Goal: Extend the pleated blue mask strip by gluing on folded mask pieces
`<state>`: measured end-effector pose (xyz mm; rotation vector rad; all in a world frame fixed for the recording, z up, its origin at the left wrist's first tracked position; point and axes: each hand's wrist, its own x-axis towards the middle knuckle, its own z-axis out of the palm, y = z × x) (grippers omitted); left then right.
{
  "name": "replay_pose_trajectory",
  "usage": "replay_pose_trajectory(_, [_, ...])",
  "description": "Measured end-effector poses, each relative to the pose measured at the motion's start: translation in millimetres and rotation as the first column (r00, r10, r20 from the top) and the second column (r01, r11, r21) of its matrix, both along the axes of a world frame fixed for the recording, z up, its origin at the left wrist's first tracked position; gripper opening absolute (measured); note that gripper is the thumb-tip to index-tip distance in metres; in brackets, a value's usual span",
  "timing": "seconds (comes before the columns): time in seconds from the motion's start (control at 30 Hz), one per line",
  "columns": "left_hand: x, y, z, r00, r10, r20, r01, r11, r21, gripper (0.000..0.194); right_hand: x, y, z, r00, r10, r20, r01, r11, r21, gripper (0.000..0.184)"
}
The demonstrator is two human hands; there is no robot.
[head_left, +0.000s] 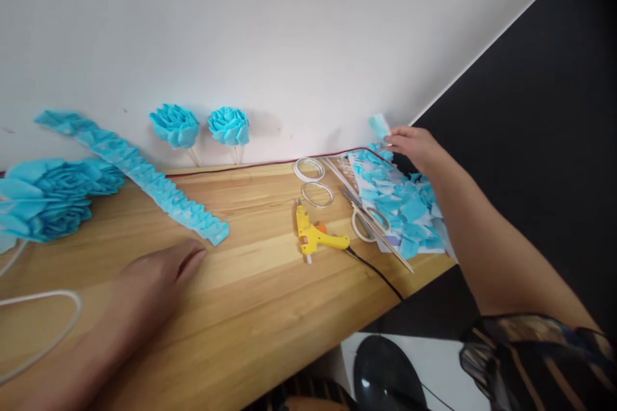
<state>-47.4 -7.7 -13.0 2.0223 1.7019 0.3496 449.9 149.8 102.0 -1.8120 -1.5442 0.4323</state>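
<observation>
My right hand (414, 144) pinches a pale blue and white petal piece (380, 126), raised by the wall at the far right. Below it, a heap of loose blue petals (409, 202) lies on white sheets. My left hand (166, 270) rests on the wooden table with its fingers curled together; their undersides are hidden, so I cannot make out whether anything is in them. Just beyond its fingertips is the end of a long pleated blue strip (152, 183), which runs up toward the back left.
A yellow glue gun (318, 237) lies mid-table, its black cord trailing over the front edge. Nearby are tape rolls (309, 169), scissors (371, 223) and thin sticks (385, 241). Blue flowers on sticks (229, 126) stand against the wall. More blue flowers (53, 199) lie left, near a white cable (80, 308).
</observation>
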Motion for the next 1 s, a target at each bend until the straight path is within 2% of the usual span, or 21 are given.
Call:
replay_pose_trajectory(0.03, [1,-1,0.4,0.998,0.015,0.057,-0.016,1.000,0.021,0.034,-22,-11,1.3,0.969,0.094,-0.230,-0.097,0.995,-0.004,0.007])
replay_pose_trajectory(0.07, [2,-1,1.6,0.991,0.030,0.128,-0.036,0.998,0.045,0.033,-46,-24,-0.1,0.895,0.190,-0.404,-0.212,0.977,-0.011,0.010])
replay_pose_trajectory(0.13, [6,-4,6.1,0.956,0.064,0.288,-0.090,0.993,0.079,0.032,-100,-51,-10.2,0.723,0.305,-0.619,-0.423,0.905,-0.048,0.016])
replay_pose_trajectory(0.17, [7,-5,9.1,0.924,0.074,0.375,-0.104,0.993,0.062,0.032,-128,-65,-18.2,0.644,0.338,-0.687,-0.523,0.849,-0.073,0.017])
replay_pose_trajectory(0.23, [10,-8,15.0,0.828,0.081,0.555,-0.065,0.997,-0.049,0.035,-179,-89,-37.0,0.484,0.360,-0.798,-0.702,0.704,-0.108,0.020])
replay_pose_trajectory(0.3, [12,-9,18.8,0.695,0.071,0.715,0.068,0.984,-0.163,0.041,-222,-108,-56.0,0.338,0.366,-0.867,-0.800,0.596,-0.060,0.023])
replay_pose_trajectory(0.37, [13,-10,18.9,0.551,0.071,0.832,0.191,0.959,-0.208,0.046,-254,-118,-71.7,0.246,0.368,-0.897,-0.864,0.503,-0.030,0.024])
replay_pose_trajectory(0.43, [14,-9,15.5,0.420,0.130,0.898,0.194,0.954,-0.229,0.044,-274,-121,-82.5,0.210,0.359,-0.909,-0.893,0.450,-0.029,0.025])
replay_pose_trajectory(0.5, [15,-6,10.7,0.329,0.233,0.915,0.098,0.955,-0.279,0.038,-283,-120,-89.2,0.227,0.358,-0.906,-0.893,0.447,-0.047,0.026])
replay_pose_trajectory(0.57, [15,-4,7.0,0.250,0.330,0.910,-0.017,0.941,-0.337,0.032,-285,-118,-94.0,0.293,0.392,-0.872,-0.867,0.493,-0.070,0.024])
replay_pose_trajectory(0.63, [15,-1,6.0,0.203,0.384,0.901,-0.083,0.923,-0.375,0.030,-284,-116,-98.7,0.389,0.438,-0.811,-0.806,0.589,-0.068,0.023])
replay_pose_trajectory(0.7, [15,0,7.5,0.221,0.402,0.889,-0.078,0.916,-0.394,0.031,-281,-117,-103.9,0.451,0.454,-0.768,-0.742,0.669,-0.040,0.027])
replay_pose_trajectory(0.73, [15,-1,8.8,0.251,0.400,0.882,-0.066,0.916,-0.396,0.030,-281,-118,-106.1,0.455,0.454,-0.766,-0.727,0.686,-0.026,0.031])
replay_pose_trajectory(0.77, [15,-1,10.2,0.291,0.391,0.873,-0.049,0.917,-0.395,0.030,-281,-120,-108.0,0.441,0.455,-0.774,-0.729,0.684,-0.013,0.036])
replay_pose_trajectory(0.83, [16,-3,12.6,0.394,0.363,0.844,-0.015,0.921,-0.389,0.029,-284,-124,-109.6,0.392,0.472,-0.790,-0.773,0.634,-0.005,0.040])
replay_pose_trajectory(0.93, [19,-5,13.4,0.538,0.305,0.785,0.034,0.923,-0.382,0.029,-292,-131,-108.3,0.324,0.472,-0.820,-0.826,0.564,-0.002,0.035])
replay_pose_trajectory(1.0, [19,-6,12.4,0.588,0.276,0.760,0.044,0.928,-0.371,0.029,-297,-135,-107.1,0.309,0.435,-0.846,-0.818,0.575,-0.003,0.034])
